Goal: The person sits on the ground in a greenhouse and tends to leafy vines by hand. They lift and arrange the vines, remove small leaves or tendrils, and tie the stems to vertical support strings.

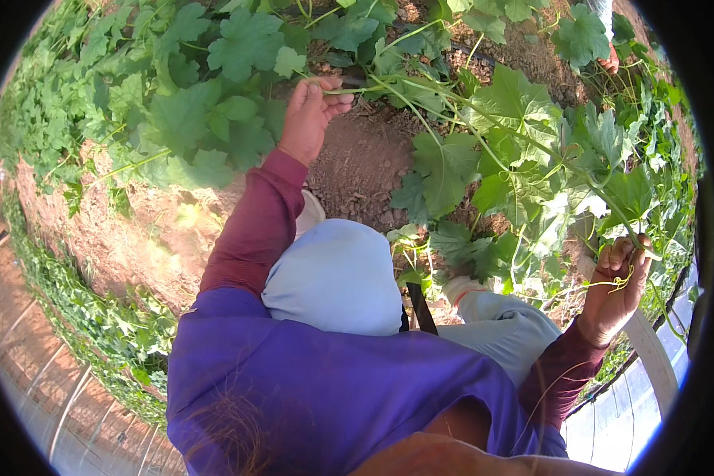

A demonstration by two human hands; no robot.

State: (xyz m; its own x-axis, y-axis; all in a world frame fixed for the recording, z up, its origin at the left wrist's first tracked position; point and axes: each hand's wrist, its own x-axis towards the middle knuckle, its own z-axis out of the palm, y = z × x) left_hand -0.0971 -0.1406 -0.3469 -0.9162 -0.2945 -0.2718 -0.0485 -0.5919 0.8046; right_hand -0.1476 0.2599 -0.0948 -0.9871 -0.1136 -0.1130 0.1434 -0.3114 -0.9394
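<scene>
Two stretches of a leafy green climbing vine are in my hands. Thumb and fingers of my left hand (314,116) pinch a thin vine stem (366,89) in front of my knee, above bare soil. Out to the right, my right hand (616,285) is raised and grips a thicker vine stem (607,202) close to its pale end. Curly tendrils (623,279) hang by that palm. Between the hands the stem slants across, carrying broad lobed leaves (511,107). Foliage hides where the stems run lower down.
Dense vine plants (184,101) cover the left and the far side. Brown soil (357,160) lies before my bent knee (339,276). Another person's hand (610,59) shows at the top right among leaves. A pale curved post (651,357) and plastic sheeting (607,416) stand behind my right arm.
</scene>
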